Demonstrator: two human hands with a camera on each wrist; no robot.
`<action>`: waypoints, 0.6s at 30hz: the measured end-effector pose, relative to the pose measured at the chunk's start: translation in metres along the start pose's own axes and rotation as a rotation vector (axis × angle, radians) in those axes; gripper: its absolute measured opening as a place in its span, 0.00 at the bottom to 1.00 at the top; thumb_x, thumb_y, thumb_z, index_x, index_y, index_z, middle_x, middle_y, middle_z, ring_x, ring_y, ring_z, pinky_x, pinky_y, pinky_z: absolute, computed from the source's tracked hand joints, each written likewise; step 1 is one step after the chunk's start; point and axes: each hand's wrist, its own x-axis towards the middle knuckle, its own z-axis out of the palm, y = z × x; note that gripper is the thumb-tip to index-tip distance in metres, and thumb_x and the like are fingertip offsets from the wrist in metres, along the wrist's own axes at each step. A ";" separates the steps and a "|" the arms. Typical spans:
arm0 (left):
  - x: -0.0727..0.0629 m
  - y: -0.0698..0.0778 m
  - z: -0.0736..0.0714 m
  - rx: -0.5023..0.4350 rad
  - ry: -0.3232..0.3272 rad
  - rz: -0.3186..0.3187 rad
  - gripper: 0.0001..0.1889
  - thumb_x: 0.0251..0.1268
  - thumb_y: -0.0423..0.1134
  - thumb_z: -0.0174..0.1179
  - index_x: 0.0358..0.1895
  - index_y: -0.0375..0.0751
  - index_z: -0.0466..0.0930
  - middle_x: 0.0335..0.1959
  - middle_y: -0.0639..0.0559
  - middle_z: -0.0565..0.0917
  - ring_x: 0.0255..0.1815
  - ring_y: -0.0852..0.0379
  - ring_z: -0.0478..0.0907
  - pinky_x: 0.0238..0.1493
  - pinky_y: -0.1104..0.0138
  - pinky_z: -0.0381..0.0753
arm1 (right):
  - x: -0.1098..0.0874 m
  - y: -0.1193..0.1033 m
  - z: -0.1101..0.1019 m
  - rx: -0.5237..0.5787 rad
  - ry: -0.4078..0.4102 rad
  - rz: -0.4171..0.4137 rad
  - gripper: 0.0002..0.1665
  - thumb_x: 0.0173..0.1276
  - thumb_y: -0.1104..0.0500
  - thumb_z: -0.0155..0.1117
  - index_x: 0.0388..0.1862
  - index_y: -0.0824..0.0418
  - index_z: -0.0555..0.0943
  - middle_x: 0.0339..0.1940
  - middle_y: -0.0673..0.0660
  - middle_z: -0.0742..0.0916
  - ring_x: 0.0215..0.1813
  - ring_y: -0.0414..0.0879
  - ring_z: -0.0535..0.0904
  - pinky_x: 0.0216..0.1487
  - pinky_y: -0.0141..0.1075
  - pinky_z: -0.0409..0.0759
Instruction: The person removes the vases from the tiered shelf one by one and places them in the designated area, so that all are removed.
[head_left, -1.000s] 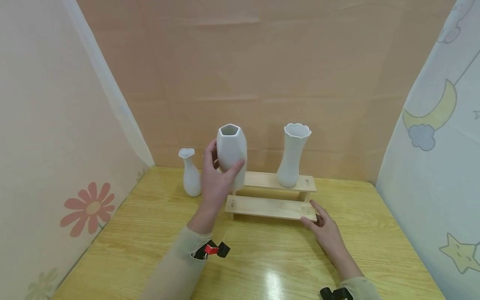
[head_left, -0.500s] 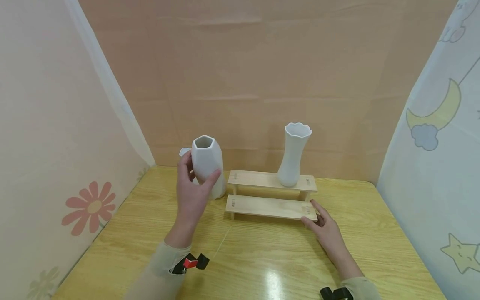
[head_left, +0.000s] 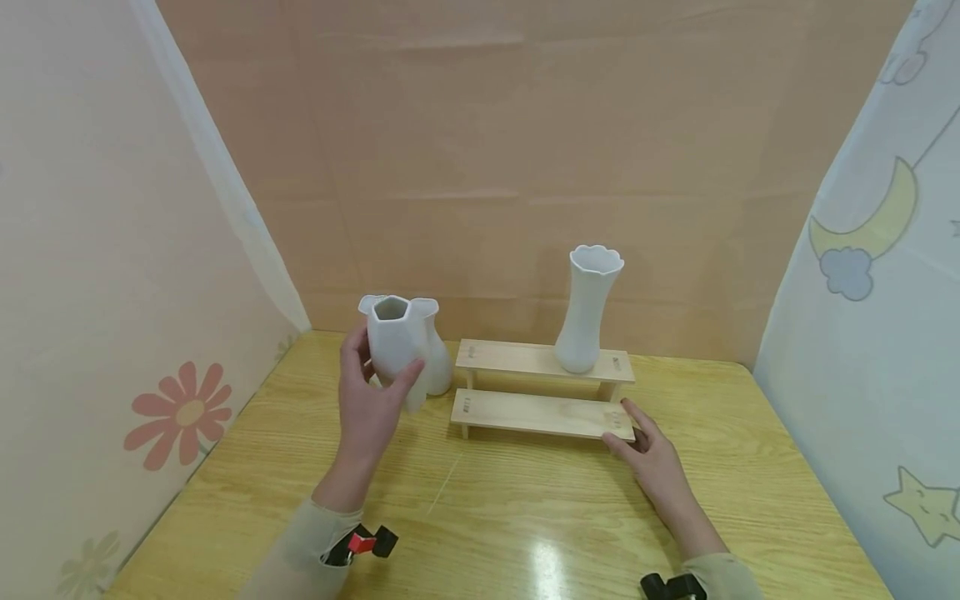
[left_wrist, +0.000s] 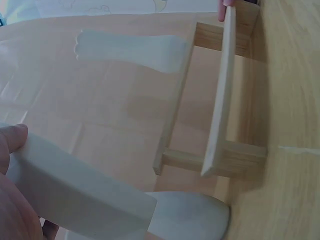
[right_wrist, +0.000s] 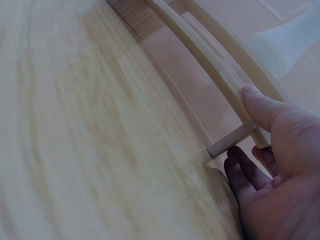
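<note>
My left hand (head_left: 367,412) grips a white faceted vase with a five-sided mouth (head_left: 393,346), thumb on one side. In the left wrist view this vase (left_wrist: 85,185) tilts, its base raised off the table. Behind it, partly hidden, stands a white round-bellied vase (head_left: 438,362); another flared rim (head_left: 367,303) shows at its left. On the right, my right hand (head_left: 656,467) holds the right end of the lower board (head_left: 540,415) of a two-step wooden stand. The right wrist view shows the thumb (right_wrist: 254,95) against the board's end. A tall scalloped vase (head_left: 581,325) stands on the upper board (head_left: 510,357).
All of this is on a light wooden table (head_left: 480,517). A tan backdrop (head_left: 480,167) rises right behind the stand, with patterned side panels at left (head_left: 97,250) and right (head_left: 885,350).
My left hand has carried the faceted vase leftward and down, from before the stand's upper left end to in front of the smaller vases. The right hand stays on the board.
</note>
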 end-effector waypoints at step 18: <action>-0.007 -0.050 0.006 -0.002 0.007 -0.040 0.46 0.66 0.38 0.81 0.82 0.44 0.63 0.72 0.44 0.75 0.67 0.42 0.75 0.70 0.41 0.73 | -0.002 -0.002 0.001 -0.040 0.012 0.006 0.56 0.80 0.37 0.70 0.95 0.45 0.51 0.92 0.63 0.56 0.72 0.58 0.81 0.67 0.35 0.79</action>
